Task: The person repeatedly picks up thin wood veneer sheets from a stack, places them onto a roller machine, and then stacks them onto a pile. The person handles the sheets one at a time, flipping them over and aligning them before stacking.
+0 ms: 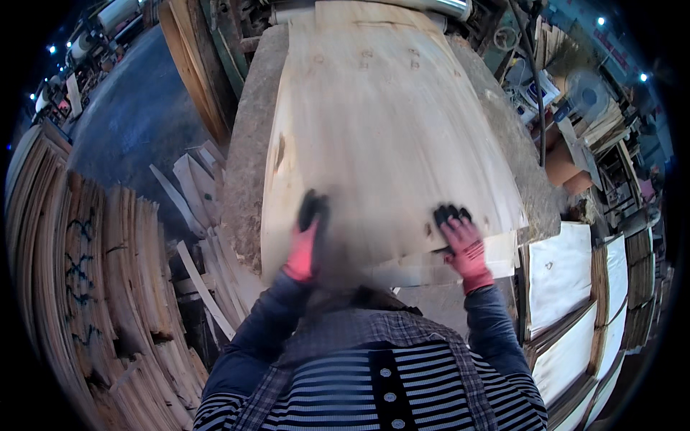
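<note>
A long, pale wood veneer sheet [374, 136] with several knots lies on the worn table before me, its far end at a metal roller. My right hand [463, 248], in a pink glove with black fingertips, rests on the sheet near its close right corner, fingers spread. Over the sheet's near left part is my left hand [307, 241], gloved alike and smeared by motion; its fingers look stretched out, and whether it touches the wood cannot be told. Another veneer edge [503, 251] shows beneath the sheet by my right hand.
Brownish table surface [248, 144] borders the sheet. Tall veneer stacks [136, 266] stand at the left, with loose strips [205, 287] beside the table. Further stacks [560, 273] stand at the right. A roller machine [438, 7] crosses the far end; a leaning board [190, 72] stands left of it.
</note>
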{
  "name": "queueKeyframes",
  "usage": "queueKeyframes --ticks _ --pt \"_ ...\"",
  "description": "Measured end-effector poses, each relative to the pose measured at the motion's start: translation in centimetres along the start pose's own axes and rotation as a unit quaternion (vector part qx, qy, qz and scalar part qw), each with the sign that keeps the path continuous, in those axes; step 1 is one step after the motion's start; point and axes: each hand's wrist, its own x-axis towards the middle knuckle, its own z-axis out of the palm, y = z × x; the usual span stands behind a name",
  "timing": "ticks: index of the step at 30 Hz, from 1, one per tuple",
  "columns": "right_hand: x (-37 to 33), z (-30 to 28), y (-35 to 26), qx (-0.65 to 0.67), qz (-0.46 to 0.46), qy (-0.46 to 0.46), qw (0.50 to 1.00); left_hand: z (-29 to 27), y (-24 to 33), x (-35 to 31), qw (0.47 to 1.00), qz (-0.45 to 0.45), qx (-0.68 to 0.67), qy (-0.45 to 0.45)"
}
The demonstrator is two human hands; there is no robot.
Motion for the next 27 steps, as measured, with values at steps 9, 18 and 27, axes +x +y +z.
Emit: queueKeyframes --ticks 9,18,27 --pt "3.3 -15.2 0.4 -0.001 0.059 0.261 0.963 -8.7 4.1 -2.3 0.894 0.121 0.429 0.046" --pt "11.0 -15.5 -6.4 -0.089 -0.109 0.196 0.97 -8.9 -5.1 -4.0 0.749 0.018 0.661 0.044" --pt "21.2 -3.8 -1.7 0.063 0.015 0.055 0.996 -8.2 -2.1 -1.9 0.782 -0.143 0.6 0.09"
